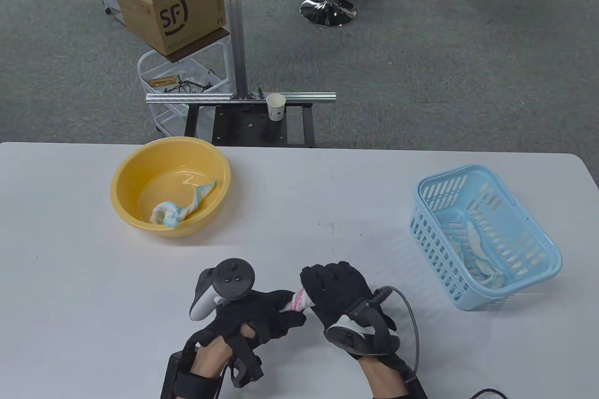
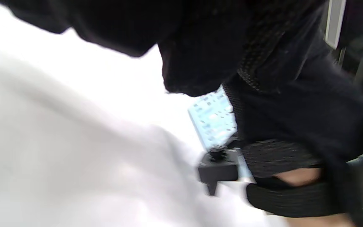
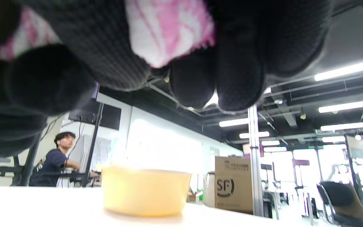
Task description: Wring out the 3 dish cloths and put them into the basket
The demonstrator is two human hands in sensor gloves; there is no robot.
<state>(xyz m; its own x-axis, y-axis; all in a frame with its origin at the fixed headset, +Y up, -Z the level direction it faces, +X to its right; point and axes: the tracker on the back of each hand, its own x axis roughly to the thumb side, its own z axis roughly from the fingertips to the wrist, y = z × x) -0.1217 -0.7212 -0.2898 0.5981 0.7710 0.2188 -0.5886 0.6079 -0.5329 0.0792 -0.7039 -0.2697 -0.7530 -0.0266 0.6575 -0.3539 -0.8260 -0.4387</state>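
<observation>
Two hands, table view: left hand (image 1: 255, 315) and right hand (image 1: 339, 291) grip pink cloth (image 1: 297, 301) near table (image 1: 93, 277) front edge, long axis left-right. Right wrist view: fingers (image 3: 238, 78) curled round it; yellow bowl (image 3: 145, 190) beyond, well apart.

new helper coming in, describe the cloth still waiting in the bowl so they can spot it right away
Find the yellow bowl at the table's far left. The twisted blue-and-white cloth lies inside it, the only blue one: the hands hold a pink cloth, and the basket holds a white cloth.
</observation>
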